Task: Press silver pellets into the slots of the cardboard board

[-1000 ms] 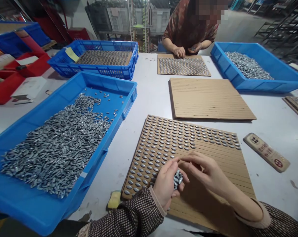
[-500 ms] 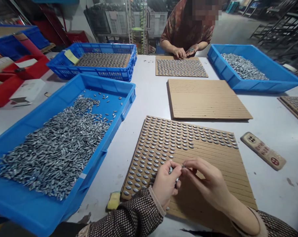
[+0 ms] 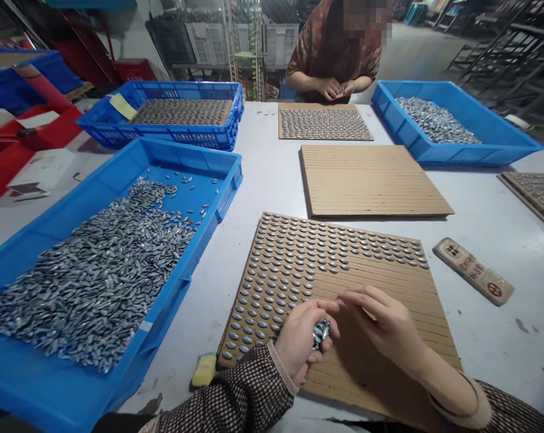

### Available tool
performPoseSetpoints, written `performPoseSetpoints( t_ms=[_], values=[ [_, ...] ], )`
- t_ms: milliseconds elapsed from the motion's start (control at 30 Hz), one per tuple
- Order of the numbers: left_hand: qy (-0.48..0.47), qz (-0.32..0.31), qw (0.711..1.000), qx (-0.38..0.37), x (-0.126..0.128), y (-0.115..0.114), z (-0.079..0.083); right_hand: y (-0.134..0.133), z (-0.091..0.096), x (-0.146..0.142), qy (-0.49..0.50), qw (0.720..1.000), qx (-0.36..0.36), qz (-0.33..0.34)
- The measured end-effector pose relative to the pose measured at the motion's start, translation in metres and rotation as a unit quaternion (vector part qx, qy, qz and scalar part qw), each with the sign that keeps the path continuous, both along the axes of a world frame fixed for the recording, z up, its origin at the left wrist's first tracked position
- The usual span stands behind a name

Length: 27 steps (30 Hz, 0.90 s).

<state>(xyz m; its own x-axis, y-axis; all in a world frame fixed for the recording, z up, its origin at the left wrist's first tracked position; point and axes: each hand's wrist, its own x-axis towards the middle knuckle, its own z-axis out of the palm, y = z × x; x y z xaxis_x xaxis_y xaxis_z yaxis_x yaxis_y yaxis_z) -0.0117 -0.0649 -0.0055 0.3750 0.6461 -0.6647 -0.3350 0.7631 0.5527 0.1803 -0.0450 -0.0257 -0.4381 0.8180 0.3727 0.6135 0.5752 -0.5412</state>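
My left hand is cupped around a small pile of grey spindle-shaped metal pieces, held low over the cardboard sheet. Just to the right, my right hand hovers with its fingers close together, tips near the left fingers; whatever they may pinch is too small to make out. Rows of the same metal pieces lie along the grooves on the sheet's left side and far edge. Bare grooves show on its right and near parts, partly hidden by my hands.
A blue tray heaped with metal pieces stands left. Beyond my sheet lies a cardboard stack. A phone-shaped object lies right, a yellow sponge-like block near my left sleeve. A person works across the table beside another filled sheet.
My left hand has turned and opened up, so its pile of metal pieces now shows. My right fingertips have drawn slightly apart from it. The whole view has shifted a little.
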Motion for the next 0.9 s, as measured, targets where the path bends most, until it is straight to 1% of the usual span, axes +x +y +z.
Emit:
performPoseSetpoints(
  t_ms=[133, 200, 267, 433, 533, 600, 667, 733, 767, 800, 867, 900],
  values=[
    [0.013, 0.001, 1.0, -0.012, 0.002, -0.001, 0.0, 0.021, -0.019, 0.011, -0.061, 0.994, 0.068, -0.066],
    [0.006, -0.005, 1.0, -0.009, 0.003, -0.002, 0.001, 0.028, -0.026, 0.014, -0.107, 0.987, 0.094, -0.079],
    [0.001, -0.009, 1.0, -0.004, 0.004, -0.003, 0.0, 0.031, -0.031, 0.016, -0.15, 0.98, 0.109, -0.075],
    [-0.002, -0.008, 1.0, -0.017, 0.004, -0.004, -0.003, 0.031, -0.033, 0.016, -0.216, 0.966, 0.129, -0.066],
    [-0.01, 0.0, 1.0, -0.022, 0.003, -0.003, -0.003, 0.032, -0.033, 0.017, -0.231, 0.963, 0.123, -0.066],
    [-0.011, 0.013, 1.0, -0.022, 0.002, -0.003, -0.003, 0.031, -0.031, 0.017, -0.223, 0.966, 0.116, -0.067],
    [-0.01, 0.027, 0.999, -0.018, 0.002, -0.003, -0.002, 0.028, -0.024, 0.015, -0.185, 0.975, 0.102, -0.074],
    [-0.009, 0.037, 0.999, -0.007, 0.001, -0.002, -0.002, 0.021, -0.011, 0.008, -0.114, 0.989, 0.055, -0.07],
    [-0.01, 0.039, 0.999, 0.001, 0.001, -0.002, -0.001, 0.017, -0.003, 0.003, -0.073, 0.996, 0.018, -0.056],
    [-0.009, 0.039, 0.999, 0.01, 0.001, -0.002, -0.001, 0.013, 0.006, -0.003, -0.037, 0.998, -0.033, -0.03],
    [-0.01, 0.035, 0.999, 0.022, 0.002, -0.003, -0.001, 0.006, 0.024, -0.015, 0.01, 0.993, -0.112, 0.028],
    [-0.011, 0.03, 0.999, 0.026, 0.003, -0.003, 0.0, 0.003, 0.031, -0.021, 0.018, 0.99, -0.131, 0.045]
  ],
)
